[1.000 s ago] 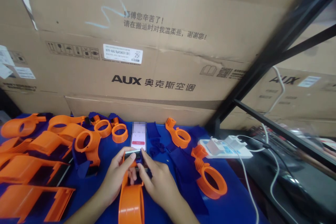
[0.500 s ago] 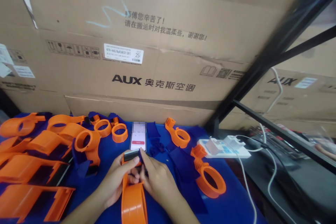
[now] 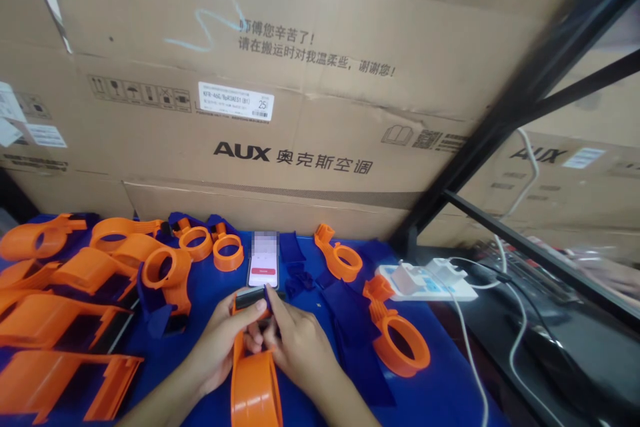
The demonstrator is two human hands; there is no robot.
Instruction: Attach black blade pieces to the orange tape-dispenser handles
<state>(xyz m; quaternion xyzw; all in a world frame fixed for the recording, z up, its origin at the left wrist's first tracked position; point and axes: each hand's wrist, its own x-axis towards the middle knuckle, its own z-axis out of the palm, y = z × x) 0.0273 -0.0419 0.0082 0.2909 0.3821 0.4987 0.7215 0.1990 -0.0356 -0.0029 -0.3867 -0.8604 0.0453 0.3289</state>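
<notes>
Both my hands grip one orange tape-dispenser body [image 3: 255, 390] lying lengthwise on the blue table [image 3: 440, 387]. My left hand [image 3: 223, 340] wraps its left side, thumb on the dark roller piece [image 3: 249, 296] at its far end. On the right side my right hand [image 3: 300, 343] closes over it, its fingers pinching a small blue part [image 3: 268, 293] against that end. A phone [image 3: 263, 259] with a lit screen lies just beyond the dispenser.
Orange rings [image 3: 229, 253] and dispenser shells [image 3: 45, 320] crowd the left; more rings [image 3: 400, 340] and blue plastic pieces [image 3: 345, 300] lie right. A white power strip [image 3: 425, 280] with cables sits at the table's right edge. Large cardboard boxes [image 3: 300, 80] wall the back; a black rack frame [image 3: 500, 127] stands right.
The dispenser and both hands have slid slightly toward me. The grip is unchanged.
</notes>
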